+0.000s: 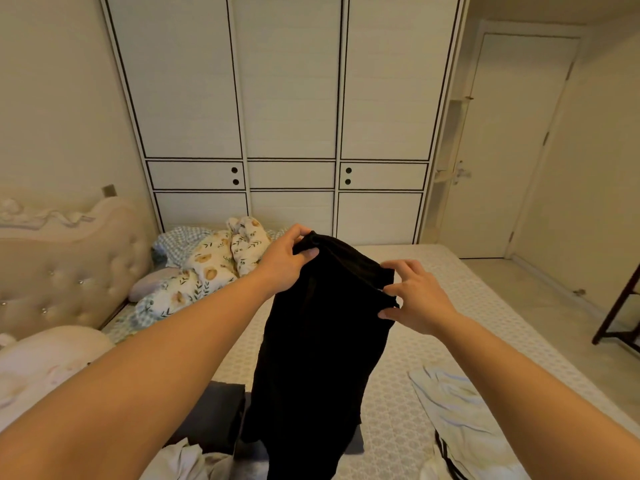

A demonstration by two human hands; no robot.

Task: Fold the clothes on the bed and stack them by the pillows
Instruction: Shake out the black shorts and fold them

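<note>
Above bed [398, 393], hands pinch limp (matte) black garment [322, 341].

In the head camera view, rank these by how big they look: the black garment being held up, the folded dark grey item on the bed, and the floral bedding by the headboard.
Largest to smallest as they appear:
1. black garment, held by the left hand and right hand
2. floral bedding
3. folded dark grey item, partly hidden

The garment is nearest the camera, so true sizes stay unsure.

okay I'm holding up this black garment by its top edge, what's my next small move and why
Probably lower the black garment flat onto the bare mattress ahead. Both the left hand and right hand pinch its top edge, and it hangs unfolded.
</note>
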